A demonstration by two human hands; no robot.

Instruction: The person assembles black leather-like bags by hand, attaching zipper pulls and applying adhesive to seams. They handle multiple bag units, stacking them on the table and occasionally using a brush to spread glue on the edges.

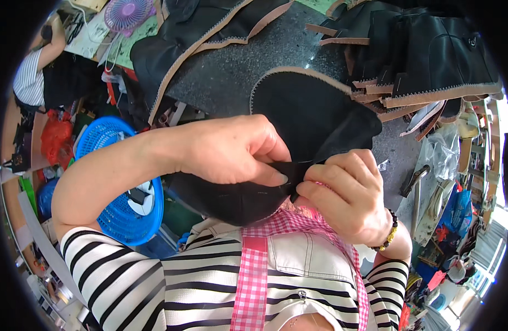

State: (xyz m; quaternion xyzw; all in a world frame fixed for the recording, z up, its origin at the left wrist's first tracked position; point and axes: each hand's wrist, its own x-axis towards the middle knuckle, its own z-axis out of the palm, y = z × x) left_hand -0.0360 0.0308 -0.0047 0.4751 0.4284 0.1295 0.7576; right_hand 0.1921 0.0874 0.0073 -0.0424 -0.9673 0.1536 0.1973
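Your left hand (229, 151) and right hand (347, 193) are close together, both pinching the black piece (298, 113) near its middle. It stretches slantwise, from lower left just before you to upper right over the bench (218, 83).

Bench (226, 77): dk grey, speckled top w/ bright reflections. Far L corner: blk sheet pcs (154, 52), overlapping, w/ tan edging & zigzag stitching; part hangs past L edge. Far R corner: stack of blk pcs (430, 55), several layers, tan-edged ends facing near side. R edge: clear plastic bag (439, 151), crumpled, just beside stack. Nr R edge, closer in: blk/metal fitting (414, 182), type unclear. Mid-bench: held blk pc (298, 105) extends over top, tan rim twd far edge; contact w/ bench unclear.
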